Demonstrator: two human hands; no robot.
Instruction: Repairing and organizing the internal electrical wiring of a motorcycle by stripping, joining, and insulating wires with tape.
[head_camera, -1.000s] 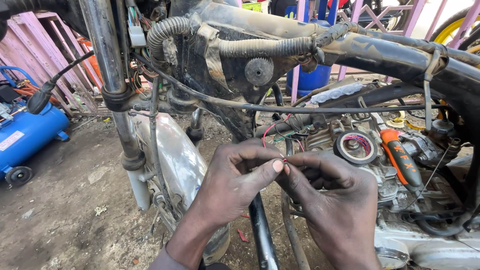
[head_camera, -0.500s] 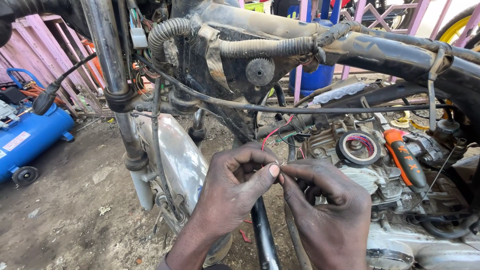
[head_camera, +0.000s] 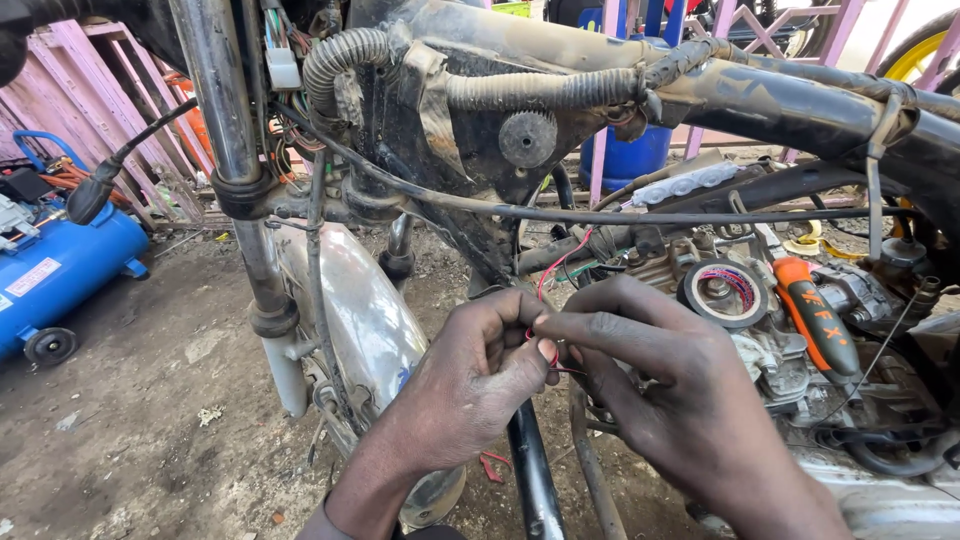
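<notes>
Pinching a thin red wire (head_camera: 545, 280) between both hands, you work just in front of the stripped motorcycle frame (head_camera: 800, 95). Your left hand (head_camera: 470, 385) has thumb and forefinger closed together on the wire's lower end; your right hand (head_camera: 680, 390) meets it fingertip to fingertip, forefinger stretched out along the top, also closed on the wire. The wire climbs from the pinch up toward the dark underside of the frame, beside the engine (head_camera: 790, 350).

A roll of black tape (head_camera: 722, 292) sits on top of the engine, just right of your right hand. An orange-handled screwdriver (head_camera: 815, 315) lies tilted beside the roll, touching the engine. The chrome fork tube (head_camera: 235, 170) stands upright to the left, with the silver front fender (head_camera: 365, 320) behind your left wrist. A blue compressor tank (head_camera: 55, 275) rests on the dirt ground (head_camera: 150, 440), well apart at far left.
</notes>
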